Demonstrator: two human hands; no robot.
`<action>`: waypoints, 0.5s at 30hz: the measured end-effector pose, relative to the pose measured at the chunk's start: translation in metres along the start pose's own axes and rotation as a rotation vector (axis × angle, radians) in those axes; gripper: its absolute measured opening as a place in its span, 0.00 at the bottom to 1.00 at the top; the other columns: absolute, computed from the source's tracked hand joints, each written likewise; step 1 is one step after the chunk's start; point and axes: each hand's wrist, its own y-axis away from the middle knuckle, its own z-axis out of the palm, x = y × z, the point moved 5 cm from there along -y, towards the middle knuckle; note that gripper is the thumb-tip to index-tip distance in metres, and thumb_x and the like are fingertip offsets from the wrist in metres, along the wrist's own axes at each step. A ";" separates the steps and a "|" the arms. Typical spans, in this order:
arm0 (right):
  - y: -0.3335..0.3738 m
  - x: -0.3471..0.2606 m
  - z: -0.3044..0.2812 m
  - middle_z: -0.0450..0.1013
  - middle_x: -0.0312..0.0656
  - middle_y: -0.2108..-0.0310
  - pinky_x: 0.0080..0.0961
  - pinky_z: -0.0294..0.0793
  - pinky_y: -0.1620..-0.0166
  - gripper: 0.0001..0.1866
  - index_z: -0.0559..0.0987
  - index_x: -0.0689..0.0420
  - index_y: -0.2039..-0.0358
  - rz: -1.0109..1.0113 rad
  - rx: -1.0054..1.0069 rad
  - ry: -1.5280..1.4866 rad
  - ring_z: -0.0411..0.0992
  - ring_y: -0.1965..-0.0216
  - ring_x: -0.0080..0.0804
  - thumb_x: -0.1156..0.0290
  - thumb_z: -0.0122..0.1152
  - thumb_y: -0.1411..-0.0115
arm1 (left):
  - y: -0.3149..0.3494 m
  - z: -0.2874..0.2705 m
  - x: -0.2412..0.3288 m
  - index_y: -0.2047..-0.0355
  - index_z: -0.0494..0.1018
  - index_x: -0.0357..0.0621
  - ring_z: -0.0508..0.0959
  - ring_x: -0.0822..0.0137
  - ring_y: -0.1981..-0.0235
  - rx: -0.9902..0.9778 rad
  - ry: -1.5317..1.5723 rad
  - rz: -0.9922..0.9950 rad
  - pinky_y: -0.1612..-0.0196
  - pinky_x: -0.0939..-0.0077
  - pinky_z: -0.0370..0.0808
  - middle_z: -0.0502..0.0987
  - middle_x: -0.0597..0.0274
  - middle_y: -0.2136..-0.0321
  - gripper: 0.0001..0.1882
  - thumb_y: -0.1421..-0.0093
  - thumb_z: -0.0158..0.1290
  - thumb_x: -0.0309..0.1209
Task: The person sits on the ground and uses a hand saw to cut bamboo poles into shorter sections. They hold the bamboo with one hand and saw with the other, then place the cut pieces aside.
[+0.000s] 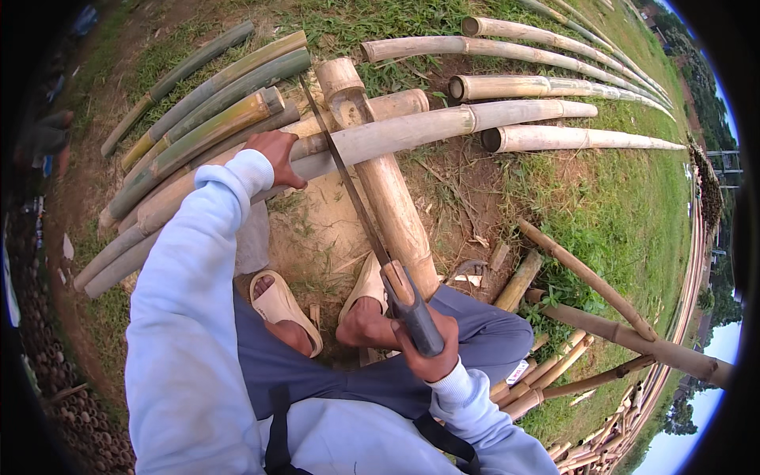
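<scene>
A long pale bamboo pole [419, 132] lies crosswise in front of me, over a thicker bamboo piece [396, 202] with a notch cut near its far end. My left hand [275, 157] is closed around the pole, just left of a handsaw [362, 212]. The saw's long, narrow blade crosses the pole and points away from me; whether its teeth have cut in cannot be made out. Low in the view, my right hand [434, 344] wraps round the saw's dark and wooden handle.
Several greenish bamboo lengths [198, 99] lie at the left. Several pale poles [554, 87] stretch to the far right over grass. Crossed bamboo poles [617, 336] stand at my right. My sandalled feet [297, 313] rest on bare soil below the pole.
</scene>
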 end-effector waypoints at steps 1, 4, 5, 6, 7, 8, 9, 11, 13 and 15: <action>-0.029 0.013 0.011 0.78 0.46 0.73 0.29 0.76 0.64 0.10 0.80 0.62 0.59 -0.004 -0.007 -0.013 0.78 0.72 0.38 0.79 0.65 0.43 | -0.001 -0.002 0.006 0.49 0.77 0.34 0.82 0.43 0.53 -0.029 -0.003 -0.005 0.46 0.54 0.77 0.82 0.38 0.57 0.45 0.63 0.71 0.53; -0.106 0.016 0.036 0.75 0.38 0.72 0.22 0.72 0.64 0.11 0.79 0.65 0.57 -0.039 -0.006 -0.052 0.69 0.70 0.20 0.77 0.67 0.40 | -0.008 -0.014 0.013 0.45 0.76 0.33 0.81 0.43 0.51 -0.036 -0.041 -0.009 0.45 0.53 0.76 0.82 0.37 0.55 0.48 0.63 0.71 0.53; -0.102 0.016 0.037 0.75 0.38 0.72 0.23 0.72 0.63 0.11 0.79 0.65 0.57 -0.015 -0.017 -0.091 0.70 0.69 0.20 0.77 0.68 0.40 | -0.005 -0.015 0.011 0.45 0.75 0.33 0.81 0.43 0.51 -0.053 -0.047 -0.019 0.45 0.53 0.76 0.82 0.38 0.56 0.48 0.63 0.71 0.53; -0.101 0.013 0.038 0.76 0.39 0.71 0.23 0.73 0.62 0.12 0.79 0.65 0.58 0.006 -0.024 -0.117 0.70 0.69 0.20 0.77 0.68 0.41 | -0.006 -0.015 0.007 0.45 0.75 0.33 0.81 0.44 0.51 -0.061 -0.045 -0.021 0.45 0.53 0.76 0.82 0.38 0.56 0.49 0.63 0.71 0.53; -0.072 0.013 0.033 0.77 0.39 0.69 0.23 0.73 0.60 0.13 0.79 0.65 0.56 0.021 -0.015 -0.095 0.72 0.67 0.21 0.78 0.68 0.41 | -0.005 -0.014 0.006 0.45 0.75 0.33 0.81 0.44 0.52 -0.071 -0.045 -0.011 0.45 0.53 0.76 0.82 0.38 0.56 0.49 0.63 0.71 0.53; -0.037 0.015 0.026 0.79 0.40 0.68 0.22 0.74 0.58 0.14 0.80 0.65 0.54 0.021 -0.016 -0.067 0.75 0.65 0.21 0.79 0.68 0.41 | -0.007 -0.015 0.001 0.45 0.75 0.32 0.81 0.44 0.52 -0.065 -0.041 -0.012 0.45 0.53 0.76 0.82 0.38 0.57 0.49 0.64 0.71 0.53; -0.009 0.010 0.016 0.79 0.41 0.68 0.24 0.76 0.59 0.14 0.80 0.64 0.54 0.036 -0.017 -0.065 0.77 0.66 0.25 0.80 0.67 0.41 | -0.002 -0.008 -0.002 0.45 0.75 0.32 0.82 0.44 0.52 -0.080 -0.031 -0.020 0.45 0.53 0.76 0.82 0.38 0.57 0.49 0.64 0.71 0.53; 0.032 -0.003 -0.003 0.80 0.42 0.67 0.25 0.78 0.59 0.15 0.81 0.62 0.53 0.057 -0.011 -0.009 0.81 0.65 0.30 0.83 0.65 0.42 | 0.004 -0.002 0.004 0.53 0.77 0.33 0.82 0.43 0.55 -0.030 -0.010 0.016 0.47 0.54 0.77 0.82 0.38 0.61 0.41 0.62 0.69 0.52; 0.030 -0.013 -0.006 0.81 0.43 0.67 0.24 0.78 0.58 0.17 0.82 0.62 0.51 0.046 -0.018 0.021 0.81 0.64 0.28 0.84 0.64 0.42 | 0.006 -0.002 0.003 0.58 0.78 0.34 0.82 0.43 0.57 0.027 0.010 0.033 0.49 0.54 0.77 0.82 0.38 0.62 0.37 0.61 0.69 0.51; -0.015 -0.003 0.003 0.80 0.43 0.70 0.25 0.77 0.61 0.15 0.81 0.63 0.53 0.032 -0.024 -0.026 0.80 0.66 0.27 0.82 0.64 0.43 | 0.005 -0.002 0.002 0.57 0.78 0.34 0.82 0.43 0.57 0.008 0.001 0.026 0.48 0.54 0.77 0.82 0.39 0.62 0.37 0.61 0.69 0.51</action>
